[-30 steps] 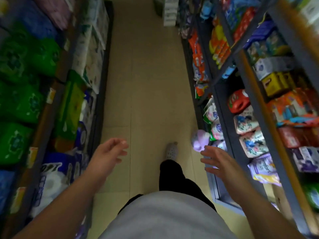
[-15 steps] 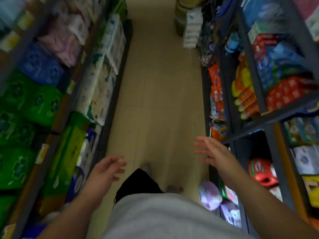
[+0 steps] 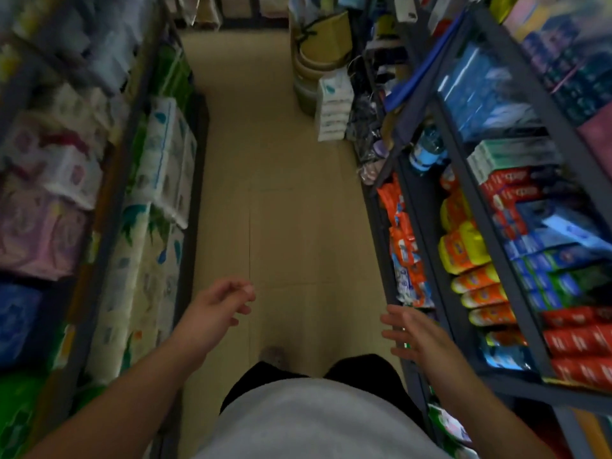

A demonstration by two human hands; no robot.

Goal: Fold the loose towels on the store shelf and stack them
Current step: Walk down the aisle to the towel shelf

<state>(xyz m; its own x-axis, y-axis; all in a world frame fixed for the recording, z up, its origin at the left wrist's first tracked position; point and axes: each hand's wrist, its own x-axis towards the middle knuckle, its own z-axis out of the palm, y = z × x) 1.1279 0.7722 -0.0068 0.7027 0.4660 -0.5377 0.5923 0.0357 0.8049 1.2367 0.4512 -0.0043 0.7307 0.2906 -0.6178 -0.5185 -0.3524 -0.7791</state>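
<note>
- Walked further down the aisle since the earlier frames: the purple round pack low on the right has left view, and the orange packets (image 3: 401, 226) and yellow bottles (image 3: 463, 246) now sit alongside me.
- left hand (image 3: 215, 309) has come up a bit in view, right hand (image 3: 414, 336) has dropped lower.
- left hand: out over the tan floor (image 3: 281, 193), fingers loosely curled and apart, holding nothing.
- right hand: fingers (image 3: 394, 318) straight and spread, holding nothing, just beside the front post of the right rack (image 3: 427, 270); cannot tell if it touches.
- towels: cannot tell where they are; shelf goods are blurred and nothing reads clearly as a loose towel.
- left rack (image 3: 109, 200): white tissue packs (image 3: 169, 154) on the aisle side, pink packs (image 3: 39, 233) behind, blue and green packs lower down.
- right rack: orange packets on the low shelf, yellow bottles above them, red boxes (image 3: 583, 339) and blue-green boxes (image 3: 563, 260) further right.
- far end of aisle: stacked buckets (image 3: 321, 44) on the floor, with a pile of white packs (image 3: 332, 107) just beside them.
- below me: grey shirt (image 3: 314, 422), black trousers (image 3: 261, 379), one shoe (image 3: 273, 354) forward on the floor between my hands.
</note>
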